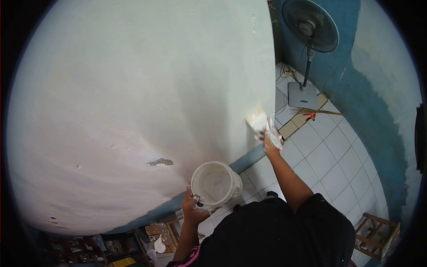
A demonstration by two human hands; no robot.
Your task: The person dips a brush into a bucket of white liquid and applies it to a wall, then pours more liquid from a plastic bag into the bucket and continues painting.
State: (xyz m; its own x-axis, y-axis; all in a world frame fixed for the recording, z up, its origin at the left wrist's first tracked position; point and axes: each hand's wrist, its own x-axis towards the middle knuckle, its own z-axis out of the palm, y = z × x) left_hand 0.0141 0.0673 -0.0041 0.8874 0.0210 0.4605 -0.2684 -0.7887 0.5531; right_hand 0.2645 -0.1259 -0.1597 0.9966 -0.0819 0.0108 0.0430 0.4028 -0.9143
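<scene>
1. head view: the person's dark shirt [275,231] fills the bottom, nearest the camera, between the two arms.
2. the left hand [195,208], smeared with white, is curled around the lower left side of a pale bucket [237,186]. the bucket's open mouth faces the camera and its inside is coated whitish.
3. the right hand [272,137], also spattered with white, is closed around the handle of a wide brush [256,121]. the brush is up and to the right of the bucket, its bristles at the pale wall [133,75] near the wall's right edge; whether they touch, i cannot tell.
4. left of the left hand, the wall has a chipped grey patch [161,162]. a blue band [250,159] runs along its lower edge, between the hands.
5. right of the right hand lies a white tiled floor [304,147], with a wooden stool [377,236] down to the right.
6. beyond the right hand, an orange and black tool [310,116] lies near the base of a standing fan [311,26]. a blue wall [342,73] with a paler upper area curves behind.
</scene>
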